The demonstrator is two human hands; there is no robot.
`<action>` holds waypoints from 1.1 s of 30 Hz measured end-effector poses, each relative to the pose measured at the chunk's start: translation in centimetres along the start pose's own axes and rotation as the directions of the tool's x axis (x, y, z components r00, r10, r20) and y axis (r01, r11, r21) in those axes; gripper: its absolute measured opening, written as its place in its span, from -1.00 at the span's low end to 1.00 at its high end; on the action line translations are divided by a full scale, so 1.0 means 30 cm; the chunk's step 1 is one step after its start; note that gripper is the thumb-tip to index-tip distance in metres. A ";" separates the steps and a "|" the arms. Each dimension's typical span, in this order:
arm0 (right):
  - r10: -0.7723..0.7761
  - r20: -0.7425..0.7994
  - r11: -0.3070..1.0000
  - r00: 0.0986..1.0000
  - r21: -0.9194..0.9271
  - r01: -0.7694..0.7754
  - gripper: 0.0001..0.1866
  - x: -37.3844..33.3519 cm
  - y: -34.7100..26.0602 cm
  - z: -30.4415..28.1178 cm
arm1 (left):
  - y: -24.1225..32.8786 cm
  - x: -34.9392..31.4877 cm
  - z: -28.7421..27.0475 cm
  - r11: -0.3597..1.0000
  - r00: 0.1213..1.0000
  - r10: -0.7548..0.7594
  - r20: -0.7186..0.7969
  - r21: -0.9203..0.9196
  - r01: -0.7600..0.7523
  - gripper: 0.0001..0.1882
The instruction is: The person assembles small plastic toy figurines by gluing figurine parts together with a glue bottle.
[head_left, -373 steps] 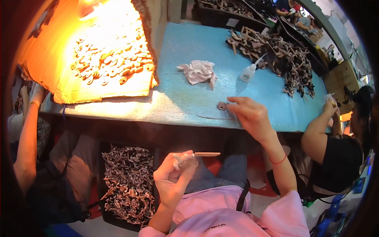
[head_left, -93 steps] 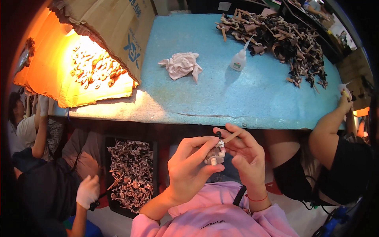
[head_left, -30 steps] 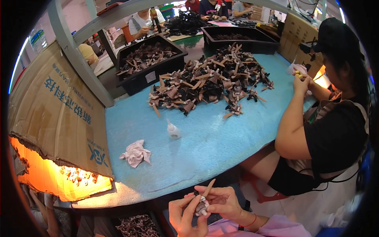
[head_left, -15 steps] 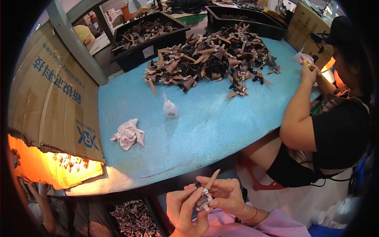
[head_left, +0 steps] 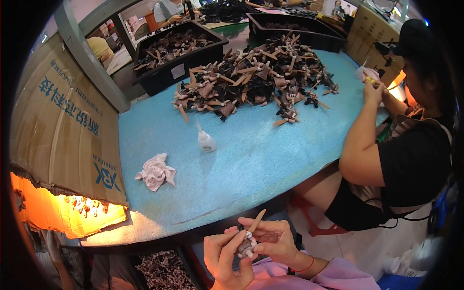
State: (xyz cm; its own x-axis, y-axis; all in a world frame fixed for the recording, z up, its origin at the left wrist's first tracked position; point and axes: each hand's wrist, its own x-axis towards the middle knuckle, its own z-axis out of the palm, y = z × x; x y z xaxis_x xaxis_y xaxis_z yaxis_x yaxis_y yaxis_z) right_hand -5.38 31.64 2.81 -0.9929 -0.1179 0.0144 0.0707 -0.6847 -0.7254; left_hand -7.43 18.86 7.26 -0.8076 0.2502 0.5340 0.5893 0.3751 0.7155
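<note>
Between my two hands, just in front of the table's near edge, is a small toy figure (head_left: 247, 245) with a brown body, pale limbs and a long tan blade-like piece pointing up to the right. My left hand (head_left: 223, 253) pinches it from the left side with thumb and fingers. From the right, the closed fingers of my right hand (head_left: 275, 243) grip it near the tan piece. A heap of similar figures (head_left: 251, 79) lies on the far part of the blue table (head_left: 232, 159).
A white squeeze bottle (head_left: 206, 141) and a crumpled pink cloth (head_left: 155, 172) are on the table. Black bins (head_left: 179, 72) stand behind. Cardboard (head_left: 72, 116) walls the left above a glowing lamp area. At right sits a co-worker (head_left: 411, 154). A bin of small parts (head_left: 164, 270) is below.
The view has shifted slightly, so the table's things appear a little lower and to the left. Both hands keep their hold on the toy figure, with hardly any change.
</note>
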 end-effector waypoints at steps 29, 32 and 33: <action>0.033 -0.021 0.999 0.999 0.027 -0.033 -0.40 0.015 0.005 -0.005 | -0.075 -0.048 0.029 0.998 0.997 -0.067 0.028 0.003 0.067 -0.67; -0.012 0.051 0.995 0.999 0.102 0.007 -0.39 0.018 0.005 -0.012 | -0.078 -0.031 0.032 0.999 1.000 -0.028 0.007 -0.043 0.028 -0.64; -0.040 0.031 0.997 0.999 0.063 0.038 -0.40 0.021 0.005 -0.017 | -0.074 -0.022 0.028 0.999 0.998 -0.035 0.059 -0.013 0.036 -0.68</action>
State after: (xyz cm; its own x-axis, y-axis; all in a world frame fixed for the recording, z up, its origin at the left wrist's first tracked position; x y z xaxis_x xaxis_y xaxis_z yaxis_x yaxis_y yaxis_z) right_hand -6.05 31.83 2.35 -0.9915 -0.1127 0.0648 0.0389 -0.7327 -0.6794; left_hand -8.22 18.63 4.96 -0.8276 0.2891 0.4811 0.5603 0.3725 0.7398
